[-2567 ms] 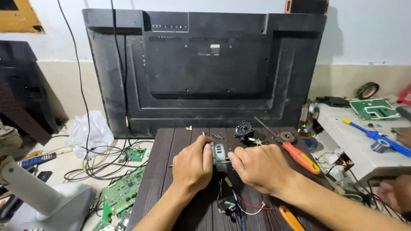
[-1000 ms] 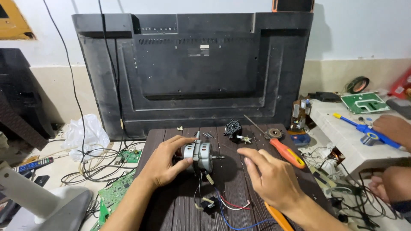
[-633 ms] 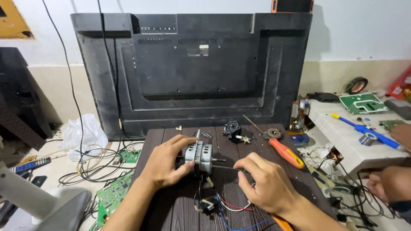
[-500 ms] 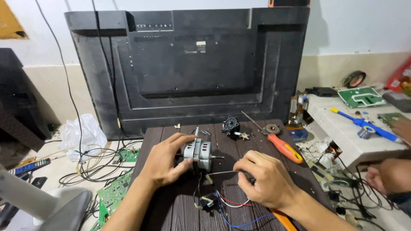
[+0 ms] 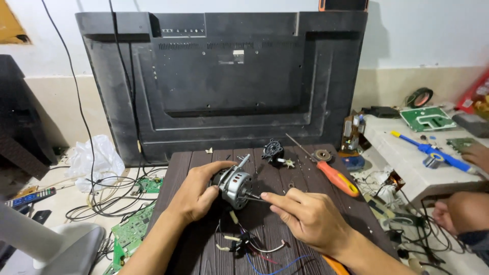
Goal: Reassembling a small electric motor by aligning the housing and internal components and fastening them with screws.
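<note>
My left hand (image 5: 196, 196) grips a small motor (image 5: 233, 184) at the centre of the frame, fingers wrapped round its silver housing from the left, holding it just above the dark slatted counter (image 5: 183, 168). Its shaft points up and to the right. My right hand (image 5: 305, 216) sits just right of the motor, thumb and forefinger pinched on a thin dark pin that touches the motor's near face; I cannot tell whether it is a tool or part of the motor.

Below the motor, in the lower middle of the frame, a tangle of wires (image 5: 254, 249) lies on the counter. Further up the counter lies a black plastic part (image 5: 273, 150), and to its right an orange screwdriver (image 5: 333, 177) points toward the upper left. A big black TV back (image 5: 224, 76) stands against the wall behind the counter. A green circuit board (image 5: 133, 231) lies on the floor at lower left. At the right edge, another person's hand (image 5: 473, 155) rests on a white slab.
</note>
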